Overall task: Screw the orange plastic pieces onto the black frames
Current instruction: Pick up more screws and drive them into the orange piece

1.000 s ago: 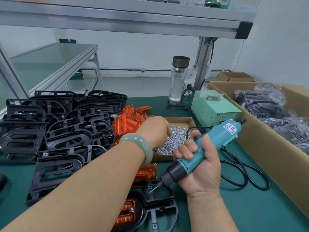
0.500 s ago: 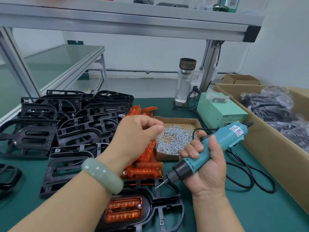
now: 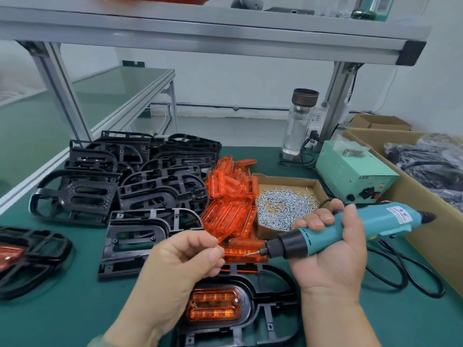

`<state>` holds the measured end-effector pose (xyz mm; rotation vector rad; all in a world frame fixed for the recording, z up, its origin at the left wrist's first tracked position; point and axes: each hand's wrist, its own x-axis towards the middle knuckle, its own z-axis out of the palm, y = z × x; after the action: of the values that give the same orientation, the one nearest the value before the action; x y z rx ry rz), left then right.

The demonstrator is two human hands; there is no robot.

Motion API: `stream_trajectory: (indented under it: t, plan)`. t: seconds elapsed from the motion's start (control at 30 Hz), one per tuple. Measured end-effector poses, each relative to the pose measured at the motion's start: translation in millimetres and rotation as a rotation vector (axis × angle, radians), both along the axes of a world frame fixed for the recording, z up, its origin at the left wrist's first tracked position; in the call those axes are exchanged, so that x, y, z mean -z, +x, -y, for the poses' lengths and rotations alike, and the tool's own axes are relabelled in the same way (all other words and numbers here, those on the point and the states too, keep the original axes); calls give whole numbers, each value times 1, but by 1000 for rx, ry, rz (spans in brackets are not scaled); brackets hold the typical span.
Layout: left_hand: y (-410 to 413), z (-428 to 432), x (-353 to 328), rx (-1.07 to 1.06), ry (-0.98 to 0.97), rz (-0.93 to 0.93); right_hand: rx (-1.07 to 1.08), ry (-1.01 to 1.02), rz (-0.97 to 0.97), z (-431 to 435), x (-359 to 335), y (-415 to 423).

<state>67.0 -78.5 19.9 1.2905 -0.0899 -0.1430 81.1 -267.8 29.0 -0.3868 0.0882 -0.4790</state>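
Observation:
A black frame (image 3: 270,309) lies at the near edge of the green table with an orange plastic piece (image 3: 214,306) seated in it. My right hand (image 3: 330,251) grips a teal electric screwdriver (image 3: 333,234), its bit pointing left above the frame. My left hand (image 3: 185,261) hovers just left of the bit with thumb and fingers pinched together; what they pinch is too small to see. Behind my hands a heap of loose orange pieces (image 3: 230,196) lies beside a cardboard tray of screws (image 3: 285,206).
Stacked black frames (image 3: 130,176) fill the left of the table. One more frame with an orange piece (image 3: 22,256) lies at the far left. A green power box (image 3: 355,176), a glass bottle (image 3: 300,121) and a large carton of black bagged goods (image 3: 431,171) stand at right.
My left hand came back from the screw tray to a spot beside the screwdriver bit, fingers now pinched. The right hand tilted the screwdriver flatter. The camera view lifted.

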Motion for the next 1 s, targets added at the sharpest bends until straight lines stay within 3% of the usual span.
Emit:
stream_trajectory:
  t: [0.17, 0.33, 0.57, 0.67, 1.0]
  plan:
    - [0, 4, 2, 54, -146, -102, 60, 57, -80, -18, -9, -4]
    - [1, 2, 2, 108, -183, -182, -47, 57, -164, -21, -7, -11]
    - [1, -3, 3, 202, -149, -165, -82, 21, -119, -23, -9, -15]
    - [2, -3, 5, 225, -144, -175, 3, 67, -77, -24, -5, -10]
    - [2, 0, 4, 247, -225, -304, 12, 63, -35, -25, -1, -5]
